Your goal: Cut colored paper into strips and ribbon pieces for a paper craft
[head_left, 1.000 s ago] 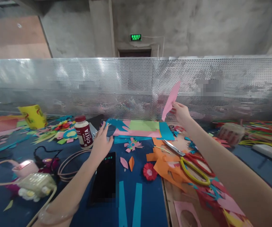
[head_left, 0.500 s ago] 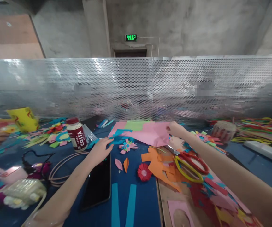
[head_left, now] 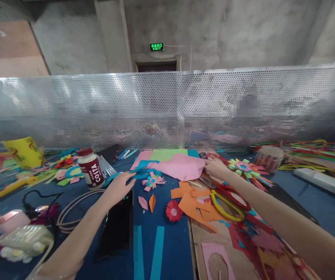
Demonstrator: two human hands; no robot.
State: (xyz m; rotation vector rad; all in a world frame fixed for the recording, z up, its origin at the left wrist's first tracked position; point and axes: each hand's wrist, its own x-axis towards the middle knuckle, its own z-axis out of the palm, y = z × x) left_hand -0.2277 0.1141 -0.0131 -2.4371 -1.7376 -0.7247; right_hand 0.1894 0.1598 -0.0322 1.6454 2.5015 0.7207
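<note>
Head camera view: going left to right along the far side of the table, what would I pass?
A yellow paper cup, brown bottle with red cap, left hand, pink paper sheet, right hand, multicoloured paper flower, long white bar.

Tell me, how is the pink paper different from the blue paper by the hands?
The pink paper is a wide, whole sheet; the blue paper is a thin, jagged cut piece. The pink paper is much bigger than the blue paper. The right hand is at the pink paper's corner; the left hand pinches the blue paper's end. Both are coloured paper lying on the table.
</note>
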